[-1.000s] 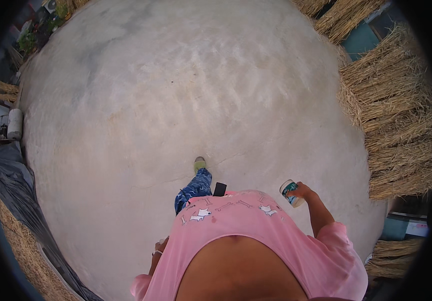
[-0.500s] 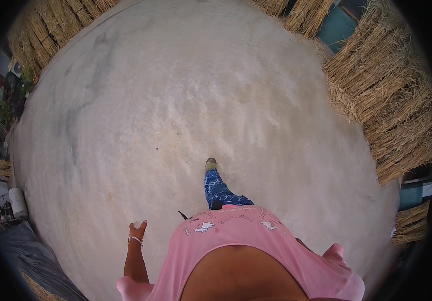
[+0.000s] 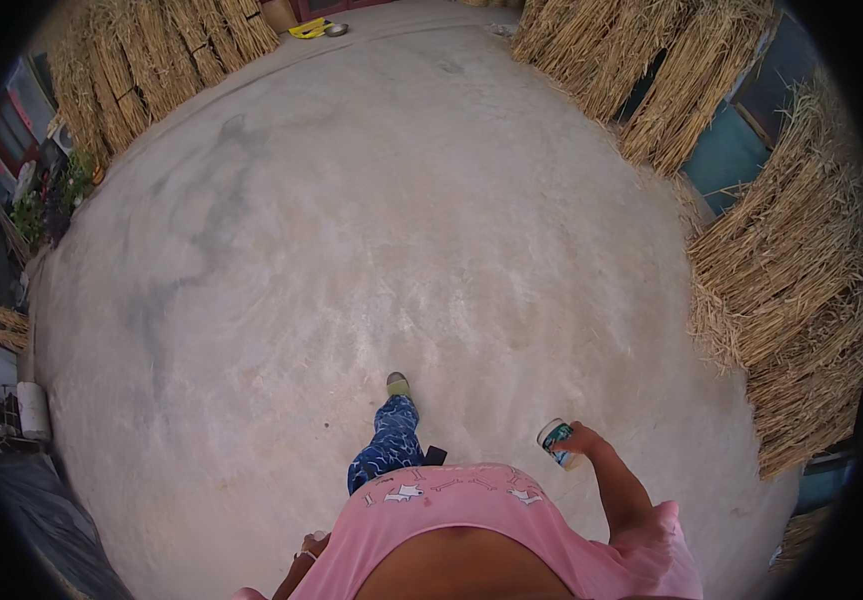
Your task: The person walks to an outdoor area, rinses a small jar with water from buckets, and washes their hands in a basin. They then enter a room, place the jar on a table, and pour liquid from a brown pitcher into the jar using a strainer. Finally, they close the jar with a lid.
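Note:
Out in front of my right hip, my right hand (image 3: 581, 440) is closed around a cylindrical jar or cup (image 3: 553, 436) with a dark and blue-green printed side and a pale rim. It is tilted, and its contents cannot be made out. Low beside my pink shirt (image 3: 461, 490), my left hand (image 3: 315, 544) is partly hidden, with a pale band on its wrist. Its fingers are curled at something small and whitish that I cannot make out. One leg in blue patterned trousers (image 3: 388, 440) is forward, its shoe (image 3: 397, 383) on the concrete floor (image 3: 401, 230).
Bundles of dry straw stand along the right (image 3: 791, 270) and far left (image 3: 151, 70). A yellow object (image 3: 309, 29) and a round metal bowl (image 3: 336, 30) lie at the far edge. Dark sheeting (image 3: 36, 510), a white cylinder (image 3: 34, 410) and plants (image 3: 76, 180) line the left side.
The ground has shifted in view as I walk. My right hand with its container has swung forward into view; my left hand has swung back beside my shirt.

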The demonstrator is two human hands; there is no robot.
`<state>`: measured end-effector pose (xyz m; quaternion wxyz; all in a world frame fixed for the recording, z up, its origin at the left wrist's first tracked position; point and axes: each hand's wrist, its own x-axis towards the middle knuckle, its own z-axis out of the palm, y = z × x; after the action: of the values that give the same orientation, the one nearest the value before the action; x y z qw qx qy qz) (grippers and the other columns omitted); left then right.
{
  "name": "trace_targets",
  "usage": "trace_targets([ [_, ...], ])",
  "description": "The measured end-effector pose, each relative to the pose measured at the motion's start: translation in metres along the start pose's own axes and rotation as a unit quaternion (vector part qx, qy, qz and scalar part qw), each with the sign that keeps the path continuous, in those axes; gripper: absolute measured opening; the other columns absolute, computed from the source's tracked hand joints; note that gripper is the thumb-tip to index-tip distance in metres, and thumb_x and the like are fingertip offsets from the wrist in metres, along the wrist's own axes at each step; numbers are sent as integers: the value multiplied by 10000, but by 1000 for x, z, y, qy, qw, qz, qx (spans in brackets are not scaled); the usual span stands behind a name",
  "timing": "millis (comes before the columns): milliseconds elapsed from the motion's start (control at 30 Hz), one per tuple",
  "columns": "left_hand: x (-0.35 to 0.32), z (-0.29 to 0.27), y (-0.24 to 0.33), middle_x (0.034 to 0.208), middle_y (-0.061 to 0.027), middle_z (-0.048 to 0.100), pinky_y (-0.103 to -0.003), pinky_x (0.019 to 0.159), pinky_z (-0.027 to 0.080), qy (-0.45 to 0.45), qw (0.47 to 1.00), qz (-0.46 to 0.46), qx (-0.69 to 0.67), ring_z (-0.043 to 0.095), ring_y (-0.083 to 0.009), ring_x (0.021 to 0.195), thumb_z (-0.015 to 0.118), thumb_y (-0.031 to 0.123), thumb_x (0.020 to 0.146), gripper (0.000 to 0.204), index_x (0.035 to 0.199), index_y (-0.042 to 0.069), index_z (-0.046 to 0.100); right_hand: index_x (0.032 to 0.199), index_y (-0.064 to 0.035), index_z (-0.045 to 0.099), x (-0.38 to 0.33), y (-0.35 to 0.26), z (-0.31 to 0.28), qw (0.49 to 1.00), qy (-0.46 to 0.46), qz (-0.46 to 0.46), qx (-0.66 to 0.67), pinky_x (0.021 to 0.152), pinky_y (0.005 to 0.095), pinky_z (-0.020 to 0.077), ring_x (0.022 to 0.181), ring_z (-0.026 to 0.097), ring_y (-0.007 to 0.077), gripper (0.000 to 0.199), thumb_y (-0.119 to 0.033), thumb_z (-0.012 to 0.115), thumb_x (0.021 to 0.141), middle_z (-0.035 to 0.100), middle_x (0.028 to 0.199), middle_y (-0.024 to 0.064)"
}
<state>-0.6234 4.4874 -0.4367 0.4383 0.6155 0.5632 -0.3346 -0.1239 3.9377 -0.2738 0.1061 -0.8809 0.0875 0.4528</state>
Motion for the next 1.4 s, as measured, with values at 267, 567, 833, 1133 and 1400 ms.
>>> trace_targets([
  [267,-118,-50,330,1257,-239,542,-397,824,522,13,992,-114,-42,601,-330,1075,761,566,656,1023,1324,-97,359,1253,23,510,85,-82,-143,998,-3,18,-57,896,382,482,1085,607,320,986,-570,793,519,622,1160,211],
  [567,3,-161,642,1311,-303,486,-399,1019,415,84,981,125,124,491,-383,1233,748,633,626,1119,1391,-58,313,1241,61,520,189,-88,-135,992,-107,60,-17,874,373,498,1072,620,298,1055,-616,803,482,621,1176,211],
  [833,62,-224,850,1304,-283,501,-404,988,443,174,968,150,102,508,-379,1216,759,614,629,1114,1389,-66,310,1248,38,530,281,-233,-283,982,-155,99,37,885,380,494,1081,613,304,1029,-622,789,501,618,1185,202],
  [1133,102,-200,982,1270,-279,527,-400,940,460,39,994,35,98,532,-357,1179,746,659,607,1168,1373,-107,307,1255,13,541,374,-363,-437,982,-168,78,30,897,389,489,1091,605,312,1001,-628,774,522,614,1195,191],
  [1400,200,-203,1101,1235,-272,546,-435,864,500,28,999,-29,21,568,-363,1105,768,598,626,1118,1371,-96,305,1274,-2,488,500,-514,-665,998,36,49,-26,920,377,484,1103,604,289,1050,-622,791,483,620,1190,166],
])
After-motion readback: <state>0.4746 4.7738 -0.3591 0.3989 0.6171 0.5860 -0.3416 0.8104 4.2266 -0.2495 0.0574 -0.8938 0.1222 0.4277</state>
